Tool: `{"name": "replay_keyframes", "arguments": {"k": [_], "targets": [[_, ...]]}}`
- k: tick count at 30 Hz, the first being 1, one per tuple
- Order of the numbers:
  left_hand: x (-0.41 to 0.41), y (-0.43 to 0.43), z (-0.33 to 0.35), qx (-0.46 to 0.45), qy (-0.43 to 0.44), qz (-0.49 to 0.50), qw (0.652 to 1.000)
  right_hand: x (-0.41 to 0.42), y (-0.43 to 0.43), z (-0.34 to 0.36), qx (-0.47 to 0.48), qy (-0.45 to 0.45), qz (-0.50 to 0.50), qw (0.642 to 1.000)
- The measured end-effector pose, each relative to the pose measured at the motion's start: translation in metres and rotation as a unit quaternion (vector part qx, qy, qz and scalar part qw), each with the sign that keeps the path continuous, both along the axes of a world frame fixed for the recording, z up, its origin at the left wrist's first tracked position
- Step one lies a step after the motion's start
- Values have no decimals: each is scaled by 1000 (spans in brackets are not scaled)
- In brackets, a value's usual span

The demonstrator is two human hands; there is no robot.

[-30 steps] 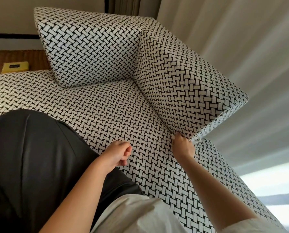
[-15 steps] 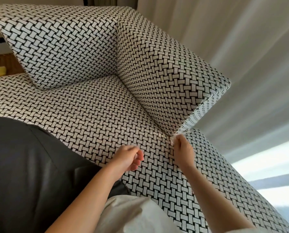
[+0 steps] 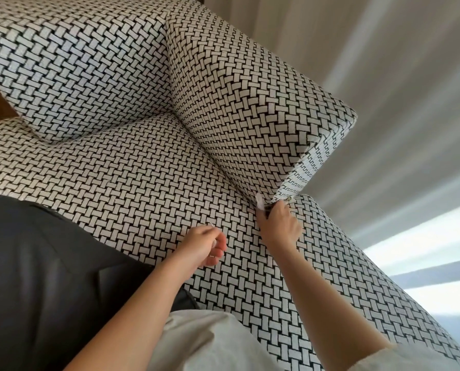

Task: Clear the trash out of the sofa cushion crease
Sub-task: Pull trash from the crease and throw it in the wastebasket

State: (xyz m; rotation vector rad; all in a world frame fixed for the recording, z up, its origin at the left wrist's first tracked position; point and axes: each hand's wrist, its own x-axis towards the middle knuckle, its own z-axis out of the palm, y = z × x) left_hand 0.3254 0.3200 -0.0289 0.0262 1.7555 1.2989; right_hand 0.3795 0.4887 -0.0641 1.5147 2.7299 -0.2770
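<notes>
Seems partway: pinching a pale scrap of trash (image 3: pixel 260 203) in the right grip (image 3: pixel 279 226), fingers curled tight on it, at the near end of the crease (image 3: pixel 223 171) under the side cushion's (image 3: pixel 245 103) corner. Holding the left grip (image 3: pixel 202 245) loosely curled over the seat cushion (image 3: pixel 130 170); cannot tell whether empty or not. Left to check, probably, the crease farther back. Set on black-and-white woven upholstery, beside pale sunlit curtains (image 3: pixel 397 103).

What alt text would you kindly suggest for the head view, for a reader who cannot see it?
A person's right hand pinches a pale scrap at the end of the crease between a black-and-white woven seat cushion and back cushion. The left hand is loosely curled over the seat.
</notes>
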Motion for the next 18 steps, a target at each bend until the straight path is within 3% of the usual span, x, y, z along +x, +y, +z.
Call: {"name": "replay_keyframes", "arguments": {"k": [6,11,15,18], "targets": [[2,-6,-1,-5,-7,21,1000,4,17,-9,-3,43,67,997],[5,-8,3,-6,-4,26,1000,15,19,-14,0,181,106,978],[5,-8,10,9,-1,24,1000,27,-2,-12,-70,302,82,947],[12,-7,14,15,5,28,999,33,-25,-7,-119,340,112,926]]}}
